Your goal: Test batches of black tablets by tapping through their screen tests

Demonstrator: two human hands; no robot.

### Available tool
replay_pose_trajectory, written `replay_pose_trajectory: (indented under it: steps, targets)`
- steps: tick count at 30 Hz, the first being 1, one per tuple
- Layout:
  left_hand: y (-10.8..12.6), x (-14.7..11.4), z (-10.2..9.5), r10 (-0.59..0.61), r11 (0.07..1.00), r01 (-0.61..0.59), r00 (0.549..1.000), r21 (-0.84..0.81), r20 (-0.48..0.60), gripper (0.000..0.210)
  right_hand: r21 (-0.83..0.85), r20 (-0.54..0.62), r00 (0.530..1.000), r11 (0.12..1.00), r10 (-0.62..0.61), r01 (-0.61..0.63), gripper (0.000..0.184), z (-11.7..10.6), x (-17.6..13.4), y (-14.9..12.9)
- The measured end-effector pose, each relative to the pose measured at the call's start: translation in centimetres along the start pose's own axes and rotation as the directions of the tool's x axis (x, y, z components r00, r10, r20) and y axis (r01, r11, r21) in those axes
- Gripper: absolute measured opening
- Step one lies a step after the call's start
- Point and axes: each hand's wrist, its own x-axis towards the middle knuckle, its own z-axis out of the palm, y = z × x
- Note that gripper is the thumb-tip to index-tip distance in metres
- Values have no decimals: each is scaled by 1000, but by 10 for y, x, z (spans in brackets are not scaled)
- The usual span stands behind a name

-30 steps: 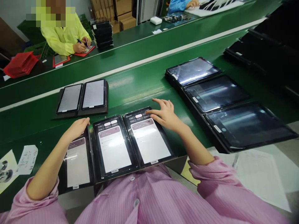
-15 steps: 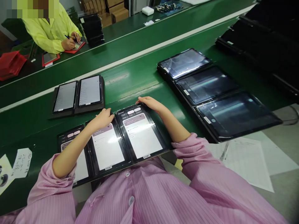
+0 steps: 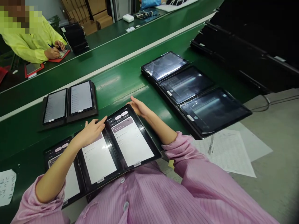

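Note:
Three lit tablets lie side by side at the bench's near edge: a left tablet [image 3: 72, 180], a middle tablet [image 3: 100, 165] and a right tablet [image 3: 133, 140]. My right hand [image 3: 139, 108] is at the far right corner of the right tablet, its thumb sticking up and its other fingers partly hidden behind the edge. That tablet's right side looks slightly raised. Above the top of the middle tablet, my left hand [image 3: 92, 132] has its fingers stretched out. Its fingertips reach the right tablet's upper left corner.
Two lit tablets [image 3: 81, 97] rest on dark cases farther back on the green bench [image 3: 121, 84]. To the right stand several dark-screened tablets [image 3: 215, 110] and a black stack [image 3: 233, 53]. Paper sheets [image 3: 231, 149] lie below. Across the bench, a person in yellow [image 3: 35, 40] writes.
My view has shifted right, so most things sit farther left. The right tablet's right side has come up a little with my right hand. My left fingers have spread and straightened.

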Motion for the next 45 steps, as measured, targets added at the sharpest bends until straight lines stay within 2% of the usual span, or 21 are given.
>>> replay_pose_trajectory:
  steps: [3,5,11,14,18,20,23,26,28,29,30,31,33,35,36,38,40,42,43,45]
  targets:
    - [-19,4,-11,79,995,-76,996,-66,49,59,-96,-2,999,995,-36,35,55,3,-1,1]
    - [-27,5,-16,83,993,-77,995,-88,64,62,-154,-22,998,987,-58,54,44,5,0,5]
    - [-31,2,-16,24,991,-22,1000,-134,9,72,-238,-36,996,969,-78,67,43,5,3,12]
    - [-58,-17,-17,-56,984,56,998,-171,6,68,-216,-15,999,976,-36,31,43,3,0,11]
    - [-120,-67,-19,-188,969,189,982,-162,22,64,-199,-10,1000,980,-15,13,40,4,-3,12]
    - [-143,-90,-17,-215,960,216,976,-177,29,65,-220,-17,999,975,-32,28,37,5,-2,16]
    - [-154,-105,-12,-220,964,216,976,-157,-10,65,-288,-30,998,957,-49,38,36,2,4,21]
    - [-148,-107,-7,-219,968,212,975,-130,-41,65,-409,-27,999,912,-33,19,40,1,4,18]
    - [-142,-116,-2,-222,967,202,968,-157,-116,66,-590,-74,994,807,-84,24,51,7,-13,13]
    - [-140,-126,3,-215,969,186,959,-166,-184,64,-707,-100,984,706,-150,36,58,15,-28,9]
    - [-138,-138,9,-190,975,150,945,-164,-265,60,-821,-117,963,569,-244,44,64,25,-48,7]
    - [-137,-153,16,-139,984,91,927,-150,-350,53,-910,-80,939,410,-333,68,69,38,-72,5]
    - [-138,-184,36,39,990,-100,881,-104,-472,39,-984,63,921,132,-384,123,67,70,-121,3]
    - [-140,-208,57,197,960,-270,836,-72,-512,34,-973,224,908,-23,-355,231,74,103,-160,6]
    - [-141,-216,66,238,948,-313,828,-66,-507,35,-958,285,904,-64,-317,280,77,117,-171,8]
    - [-143,-220,77,245,948,-311,848,-66,-470,39,-933,360,901,-103,-243,345,81,137,-175,11]
    - [-143,-212,77,177,970,-231,883,-74,-435,43,-926,374,910,-128,-177,356,78,148,-157,11]
    - [-142,-197,70,57,992,-99,897,-73,-439,47,-932,353,925,-143,-138,334,73,154,-127,6]
    - [-141,-191,64,-8,998,-25,888,-66,-460,48,-940,329,935,-144,-135,310,72,155,-112,2]
    - [-137,-182,54,-87,996,75,840,-45,-536,50,-964,255,950,-126,-178,235,70,154,-88,-7]
